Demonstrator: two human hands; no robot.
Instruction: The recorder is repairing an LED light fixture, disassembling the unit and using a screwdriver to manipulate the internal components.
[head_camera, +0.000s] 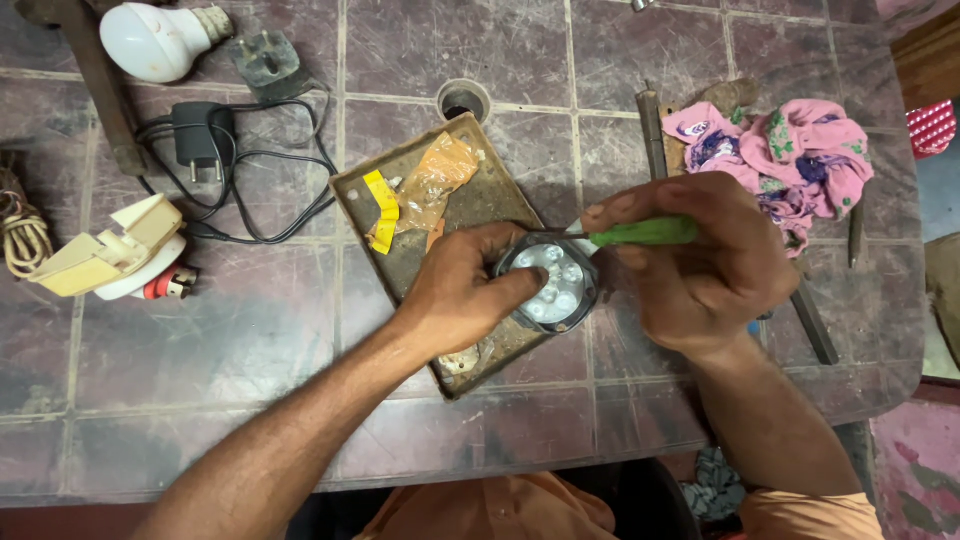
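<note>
Left hand (455, 285) gripped round lamp head (548, 282) over right edge of rusty tray (400, 190). Right hand (700, 265) clenched green screwdriver (640, 233), tip at lamp rim. Step looked like prying or unscrewing; next move probably called for steady tip pressure.

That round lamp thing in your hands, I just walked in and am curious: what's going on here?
A person's left hand steadies a round lamp head with a cluster of small lights over a rusty metal tray. The right hand holds a green-handled screwdriver, its tip at the lamp's rim. A white bulb and a black adapter lie aside.
</note>
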